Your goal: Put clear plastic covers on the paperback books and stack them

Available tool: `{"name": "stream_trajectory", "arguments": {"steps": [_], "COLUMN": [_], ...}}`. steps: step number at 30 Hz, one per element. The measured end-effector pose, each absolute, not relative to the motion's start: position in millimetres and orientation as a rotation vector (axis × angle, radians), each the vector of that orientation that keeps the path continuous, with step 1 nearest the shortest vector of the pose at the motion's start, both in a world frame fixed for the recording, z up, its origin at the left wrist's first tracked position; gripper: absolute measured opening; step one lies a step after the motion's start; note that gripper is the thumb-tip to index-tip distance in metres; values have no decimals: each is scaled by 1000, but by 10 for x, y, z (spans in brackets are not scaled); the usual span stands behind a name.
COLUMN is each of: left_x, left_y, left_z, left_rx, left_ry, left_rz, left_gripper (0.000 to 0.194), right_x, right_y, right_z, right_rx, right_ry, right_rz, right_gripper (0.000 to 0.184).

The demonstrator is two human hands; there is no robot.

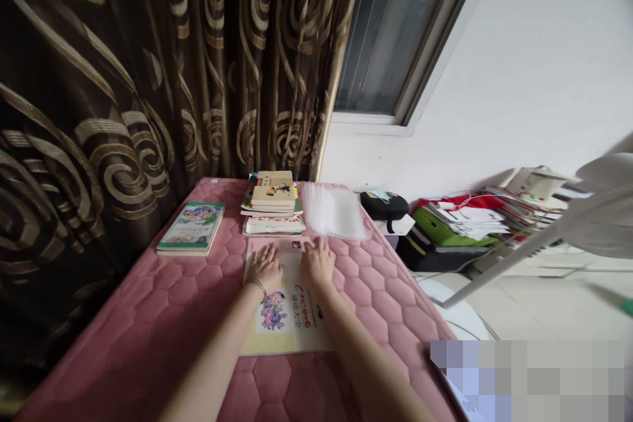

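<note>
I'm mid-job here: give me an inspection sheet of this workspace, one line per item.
Surface: pink quilted pad, hexagon stitching.
Work items: picture-covered book lying flat; clear plastic sheets beyond it, beside the book stack; green-edged book farther left.
Clutter: black case and loose papers off the pad's right side.
Hands: left and right both rest on the book's far part.
Cables: thin cable near the white stand, off the pad.
Surroundings: patterned curtain, window, white wall; lower right corner blurred out.
</note>
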State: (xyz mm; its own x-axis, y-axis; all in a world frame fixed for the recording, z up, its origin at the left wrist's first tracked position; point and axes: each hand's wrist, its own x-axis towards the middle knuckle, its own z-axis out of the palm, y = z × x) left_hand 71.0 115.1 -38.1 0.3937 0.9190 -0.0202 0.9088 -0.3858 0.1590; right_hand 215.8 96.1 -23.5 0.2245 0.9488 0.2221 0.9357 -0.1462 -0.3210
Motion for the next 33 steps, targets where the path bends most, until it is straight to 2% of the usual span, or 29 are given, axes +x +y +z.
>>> {"name": "stream_trajectory", "arguments": {"steps": [2, 5, 12, 16, 22, 33], "left_x": [715, 709, 512, 620, 983, 465], "left_y": [1144, 1152, 1309, 1342, 1376, 1484], "left_z": [-419, -468, -498, -423, -409, -508], "left_rx": [2502, 2506, 2312, 2248, 2426, 2274], "left_ry": [1655, 1638, 1877, 1993, 1702, 1876], "left_rz": [110, 91, 86, 102, 176, 160], "left_gripper": [56, 57, 57, 56, 54, 56], "right_x": [2039, 1931, 2206, 2277, 2245, 2066], "right_y": [1039, 1156, 1239, 1239, 1234, 1219], "right_z": [-252, -325, -496, -563, -596, -401], "right_rx": [-1920, -1739, -2040, -2050, -2058, -2091], "right_ry": [-2008, -2275, -2189, -2158, -2163, -2203], "right_rz": [35, 233, 351, 324, 303, 281], "right_gripper": [40, 48, 65, 66, 64, 59]}}
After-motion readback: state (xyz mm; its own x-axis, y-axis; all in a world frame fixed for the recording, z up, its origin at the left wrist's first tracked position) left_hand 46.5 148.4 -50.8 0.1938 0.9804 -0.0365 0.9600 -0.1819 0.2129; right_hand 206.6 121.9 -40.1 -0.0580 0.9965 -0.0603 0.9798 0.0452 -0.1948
